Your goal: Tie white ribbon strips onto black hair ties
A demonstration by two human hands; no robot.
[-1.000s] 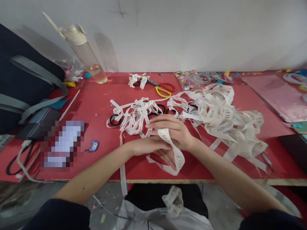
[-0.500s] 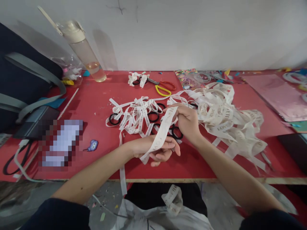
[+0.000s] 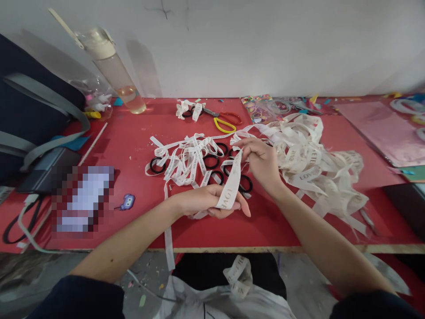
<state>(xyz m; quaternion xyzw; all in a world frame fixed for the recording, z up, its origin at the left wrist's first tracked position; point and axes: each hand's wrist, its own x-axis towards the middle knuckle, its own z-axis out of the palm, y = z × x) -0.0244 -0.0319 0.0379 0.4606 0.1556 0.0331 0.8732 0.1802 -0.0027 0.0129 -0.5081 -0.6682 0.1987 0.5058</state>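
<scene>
A wide cream ribbon (image 3: 231,179) printed with gold letters runs between my hands. My left hand (image 3: 202,200) is low over the table's front part, fingers loosely curled, with the ribbon looped across them. The thumb and fingers of my right hand (image 3: 260,161) pinch the ribbon's upper part, above and to the right of the left hand. Beneath and behind the hands lie several black rings (image 3: 211,162) that look like hair ties. A tangle of narrow printed ribbon (image 3: 182,168) is to their left. The big heap of wide ribbon (image 3: 305,166) lies right of my right hand.
Scissors (image 3: 229,122) with red and yellow handles lie behind the ribbons. A water bottle (image 3: 122,79) stands at the back left, and a blurred phone (image 3: 86,197) lies at the left. One ribbon piece (image 3: 239,277) rests on my lap. Pink sheets (image 3: 375,128) lie at the right.
The ribbon that lay slantwise over my left hand now bends around its fingers. My left fingers have drawn closer together, and my right hand has shifted slightly right and up.
</scene>
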